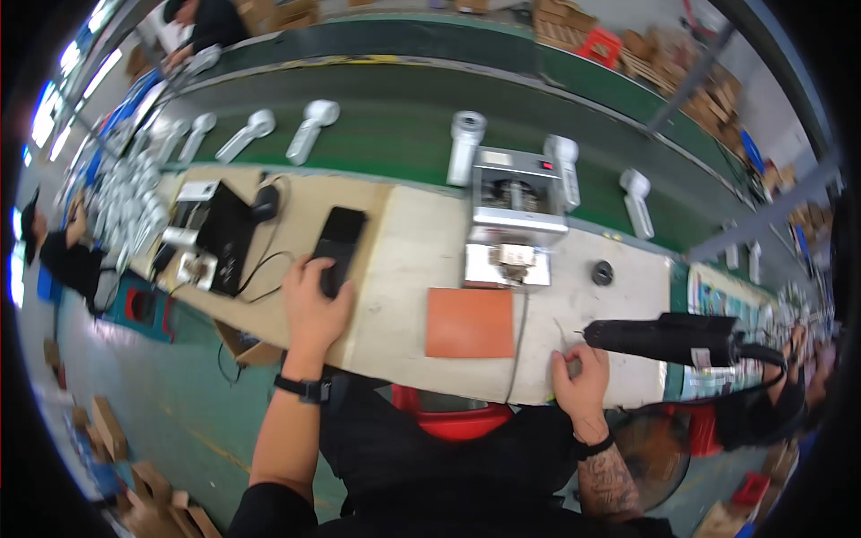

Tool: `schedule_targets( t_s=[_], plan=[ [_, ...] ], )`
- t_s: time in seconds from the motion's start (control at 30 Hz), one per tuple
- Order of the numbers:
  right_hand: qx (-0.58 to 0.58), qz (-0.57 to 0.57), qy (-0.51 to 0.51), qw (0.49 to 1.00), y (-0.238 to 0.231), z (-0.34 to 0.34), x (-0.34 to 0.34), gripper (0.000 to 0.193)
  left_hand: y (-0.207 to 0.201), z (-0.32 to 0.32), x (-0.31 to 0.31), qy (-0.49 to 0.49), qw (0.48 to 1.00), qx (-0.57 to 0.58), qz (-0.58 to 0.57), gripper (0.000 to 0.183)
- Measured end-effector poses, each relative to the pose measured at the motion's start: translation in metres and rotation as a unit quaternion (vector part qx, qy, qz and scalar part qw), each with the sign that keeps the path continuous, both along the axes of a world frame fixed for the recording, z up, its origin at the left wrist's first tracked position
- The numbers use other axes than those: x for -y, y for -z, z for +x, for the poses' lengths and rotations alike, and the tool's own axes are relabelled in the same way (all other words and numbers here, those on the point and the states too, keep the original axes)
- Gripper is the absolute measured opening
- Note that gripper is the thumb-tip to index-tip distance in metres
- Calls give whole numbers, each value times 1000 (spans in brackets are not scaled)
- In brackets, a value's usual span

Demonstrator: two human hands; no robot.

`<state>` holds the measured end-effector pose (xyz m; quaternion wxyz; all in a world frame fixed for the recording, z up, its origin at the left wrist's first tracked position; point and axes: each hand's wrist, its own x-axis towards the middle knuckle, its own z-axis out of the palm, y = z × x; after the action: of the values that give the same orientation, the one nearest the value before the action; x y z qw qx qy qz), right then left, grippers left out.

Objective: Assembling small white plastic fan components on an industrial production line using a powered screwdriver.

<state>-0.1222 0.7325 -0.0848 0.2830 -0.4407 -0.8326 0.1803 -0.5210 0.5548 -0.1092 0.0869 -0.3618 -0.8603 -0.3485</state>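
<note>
My left hand [316, 300] is on the lower end of a black smartphone [343, 231], its thumb and fingers around the phone's near edge. By the table's front edge, my right hand [581, 381] has its fingers curled and thumb drawn in; what they hold, if anything, is too small to make out. Just beyond it, a black electric screwdriver [664, 338] points left, its cord trailing off to the right. An orange-brown rectangular pad [469, 323] lies between my hands. Behind the pad stands a silver metal machine [516, 202] with a small red display.
White handheld devices [314, 132] lie spaced along a green conveyor belt [395, 134] behind the table. A black box-shaped unit [220, 233] with cables stands at left, a small black cylinder [602, 273] at right. Other people work at both sides. A floor fan [650, 457] is lower right.
</note>
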Motion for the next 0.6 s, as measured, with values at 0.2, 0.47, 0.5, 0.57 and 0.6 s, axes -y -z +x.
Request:
schedule_targets(
  t_s=[0.2, 0.47, 0.5, 0.57, 0.6],
  plan=[
    [6, -27, -1, 1000, 6, 4, -6, 23, 8, 7, 5, -6, 1000, -19, -3, 37],
    [-55, 37, -35, 997, 29, 18, -14, 24, 2, -3, 2, 12, 997, -61, 36, 29],
    [-35, 94, -38, 994, 37, 21, -17, 24, -12, -4, -3, 38, 997, -43, 50, 27],
    [-2, 101, -39, 994, 44, 21, -19, 23, -49, -11, -19, 75, 994, -51, 61, 25],
    [27, 162, -55, 985, 43, 20, -21, 22, -70, -14, -31, 114, 988, 97, 38, 25]
  ],
)
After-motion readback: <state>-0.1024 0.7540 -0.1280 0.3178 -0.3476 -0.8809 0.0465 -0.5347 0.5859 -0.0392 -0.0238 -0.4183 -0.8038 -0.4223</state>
